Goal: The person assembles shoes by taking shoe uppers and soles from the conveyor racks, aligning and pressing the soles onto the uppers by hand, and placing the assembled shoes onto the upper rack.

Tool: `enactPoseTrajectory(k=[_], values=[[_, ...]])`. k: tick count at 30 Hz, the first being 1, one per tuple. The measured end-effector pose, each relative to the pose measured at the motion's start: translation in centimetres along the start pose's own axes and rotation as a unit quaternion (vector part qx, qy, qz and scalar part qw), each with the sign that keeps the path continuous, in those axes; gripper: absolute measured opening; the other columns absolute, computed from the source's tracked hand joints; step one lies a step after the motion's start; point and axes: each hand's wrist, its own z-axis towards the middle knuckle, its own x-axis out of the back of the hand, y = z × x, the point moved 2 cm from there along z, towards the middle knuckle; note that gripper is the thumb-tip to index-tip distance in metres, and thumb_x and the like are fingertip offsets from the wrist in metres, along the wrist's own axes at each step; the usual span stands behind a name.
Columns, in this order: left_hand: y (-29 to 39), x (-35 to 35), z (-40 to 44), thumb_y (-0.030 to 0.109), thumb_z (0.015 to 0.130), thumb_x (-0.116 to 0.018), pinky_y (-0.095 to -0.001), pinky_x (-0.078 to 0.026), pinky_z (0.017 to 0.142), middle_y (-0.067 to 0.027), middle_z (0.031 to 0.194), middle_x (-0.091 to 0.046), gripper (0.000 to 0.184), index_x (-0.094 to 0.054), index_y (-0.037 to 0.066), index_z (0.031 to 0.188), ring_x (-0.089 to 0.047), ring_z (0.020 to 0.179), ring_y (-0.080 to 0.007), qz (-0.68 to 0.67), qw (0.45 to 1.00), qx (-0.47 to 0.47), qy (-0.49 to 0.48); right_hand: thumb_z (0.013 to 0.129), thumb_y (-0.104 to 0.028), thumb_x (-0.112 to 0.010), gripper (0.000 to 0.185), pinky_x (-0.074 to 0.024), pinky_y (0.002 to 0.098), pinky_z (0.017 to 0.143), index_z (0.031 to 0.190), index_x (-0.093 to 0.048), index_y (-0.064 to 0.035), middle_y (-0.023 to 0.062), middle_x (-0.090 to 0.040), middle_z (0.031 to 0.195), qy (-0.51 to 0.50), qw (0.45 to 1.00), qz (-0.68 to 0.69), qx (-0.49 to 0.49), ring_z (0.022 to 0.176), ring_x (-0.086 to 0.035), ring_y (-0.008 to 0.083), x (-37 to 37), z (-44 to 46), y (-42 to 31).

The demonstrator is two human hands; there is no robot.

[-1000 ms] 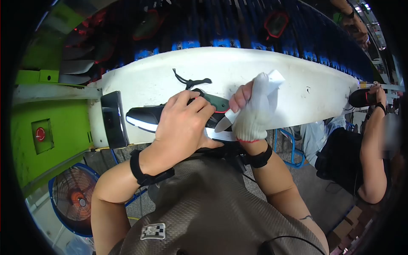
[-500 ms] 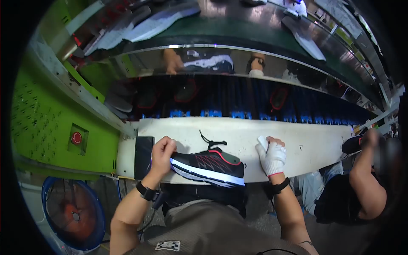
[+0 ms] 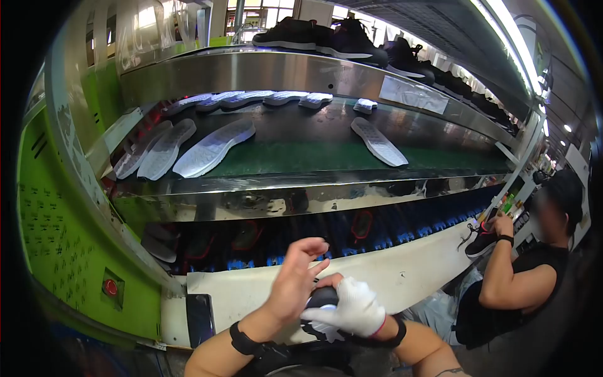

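Observation:
A black shoe with a white sole (image 3: 323, 294) stands partly hidden between my hands at the near edge of the white bench. My right hand (image 3: 359, 308), in a white glove, wraps round the shoe from the right, thumb across its side. Bare and raised just left of the shoe, my left hand (image 3: 294, 276) has its fingers loosely curved and apart, with nothing visible in them. Whether its palm edge touches the shoe I cannot tell.
White soles (image 3: 213, 149) lie on the green conveyor belt (image 3: 295, 157) ahead. Black shoes (image 3: 352, 38) line the upper shelf. A co-worker (image 3: 521, 270) at the right holds a dark shoe (image 3: 480, 242). A dark block (image 3: 200, 320) sits at the bench's (image 3: 245, 292) left end.
My view has tilted up. The shoe has turned from lying sideways, my right hand has moved left onto it, and my left hand has let go. The small white piece no longer shows.

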Motion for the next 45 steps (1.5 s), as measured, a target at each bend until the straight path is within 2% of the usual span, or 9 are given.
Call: enactPoseTrajectory(k=[8, 13, 15, 16, 18, 27, 29, 35, 45], values=[[-11.6, 16.7, -11.3, 0.017, 0.088, -0.081, -0.0367, -0.053, 0.084, -0.0113, 0.104, -0.065, 0.033, -0.064, 0.002, 0.112, -0.063, 0.097, -0.0230, 0.432, 0.879, 0.014, 0.202, 0.070, -0.027, -0.099, 0.071, -0.0630, 0.0446, 0.083, 0.126, -0.061, -0.0056, 0.0192, -0.072, 0.113, 0.372, 0.841, 0.219, 0.327, 0.092, -0.075, 0.0318, 14.9, 6.5, -5.0], [-11.0, 14.8, -12.1, 0.018, 0.079, -0.082, -0.0431, -0.051, 0.087, -0.0147, 0.100, -0.062, 0.031, -0.070, 0.004, 0.103, -0.060, 0.098, -0.0337, 0.599, 0.787, -0.064, 0.130, 0.076, -0.034, -0.092, 0.054, -0.0576, 0.0418, 0.079, 0.119, -0.067, -0.0134, 0.0091, -0.074, 0.110, 0.503, 0.606, -0.154, 0.597, 0.096, -0.072, 0.0289, 21.3, 20.7, -9.4], [-10.2, 13.6, -12.1, 0.020, 0.076, -0.084, -0.0454, -0.049, 0.089, -0.0147, 0.102, -0.063, 0.030, -0.071, 0.006, 0.099, -0.058, 0.101, -0.0371, 0.623, 0.770, -0.081, 0.109, 0.079, -0.035, -0.086, 0.036, -0.0568, 0.0449, 0.079, 0.101, -0.073, -0.0113, 0.0095, -0.075, 0.100, 0.488, 0.643, -0.191, 0.559, 0.086, -0.071, 0.0323, 21.9, 27.3, -9.3], [-9.4, 12.5, -12.6, 0.029, 0.093, -0.076, -0.0573, -0.039, 0.118, -0.0190, 0.111, -0.068, 0.030, -0.070, 0.006, 0.111, -0.059, 0.115, -0.0384, 0.624, 0.779, -0.013, 0.066, 0.087, -0.039, -0.078, 0.032, -0.0565, 0.0471, 0.079, 0.102, -0.074, -0.0117, 0.0112, -0.076, 0.101, 0.476, 0.693, -0.264, 0.474, 0.086, -0.071, 0.0345, 21.6, 30.1, -8.5], [-10.4, 13.3, -12.9, 0.032, 0.090, -0.079, -0.0581, -0.038, 0.118, -0.0185, 0.113, -0.068, 0.035, -0.070, 0.007, 0.112, -0.059, 0.116, -0.0382, 0.626, 0.777, -0.004, 0.061, 0.100, -0.045, -0.062, 0.035, -0.0544, 0.0490, 0.093, 0.115, -0.074, -0.0154, 0.0120, -0.073, 0.119, 0.272, 0.869, -0.392, 0.133, 0.109, -0.070, 0.0349, 20.4, 34.2, -6.7], [-9.9, 13.6, -12.2, 0.019, 0.079, -0.082, -0.0463, -0.049, 0.091, -0.0134, 0.101, -0.062, 0.024, -0.071, 0.006, 0.095, -0.056, 0.105, -0.0365, 0.653, 0.749, -0.087, 0.069, 0.099, -0.051, -0.055, 0.058, -0.0453, 0.0526, 0.112, 0.139, -0.066, -0.0104, 0.0193, -0.065, 0.142, 0.329, 0.863, -0.347, 0.163, 0.138, -0.056, 0.0377, 17.2, 36.8, -3.0], [-9.4, 13.4, -12.1, 0.019, 0.080, -0.082, -0.0455, -0.049, 0.093, -0.0132, 0.101, -0.062, 0.023, -0.071, 0.006, 0.095, -0.056, 0.106, -0.0352, 0.667, 0.737, -0.090, 0.064, 0.091, -0.040, -0.073, 0.048, -0.0503, 0.0522, 0.102, 0.121, -0.068, -0.0025, 0.0230, -0.072, 0.118, 0.519, 0.676, -0.381, 0.358, 0.114, -0.066, 0.0410, 13.6, 33.8, -5.1], [-9.4, 13.2, -11.8, 0.019, 0.082, -0.080, -0.0449, -0.049, 0.094, -0.0131, 0.101, -0.062, 0.022, -0.072, 0.005, 0.096, -0.056, 0.106, -0.0338, 0.677, 0.731, -0.063, 0.062, 0.090, -0.049, -0.072, 0.057, -0.0537, 0.0481, 0.101, 0.127, -0.069, -0.0056, 0.0231, -0.071, 0.122, 0.047, 0.946, -0.175, 0.268, 0.114, -0.068, 0.0408, -3.8, 29.2, -11.4], [-9.7, 16.7, -10.6, 0.021, 0.083, -0.082, -0.0431, -0.052, 0.092, -0.0146, 0.108, -0.065, 0.027, -0.071, 0.005, 0.102, -0.062, 0.100, -0.0346, 0.540, 0.829, -0.013, 0.144, 0.098, -0.062, -0.054, 0.065, -0.0546, 0.0517, 0.095, 0.117, -0.070, -0.0028, 0.0286, -0.073, 0.110, -0.068, 0.963, -0.208, 0.159, 0.105, -0.070, 0.0456, -4.1, 31.5, -8.4]])
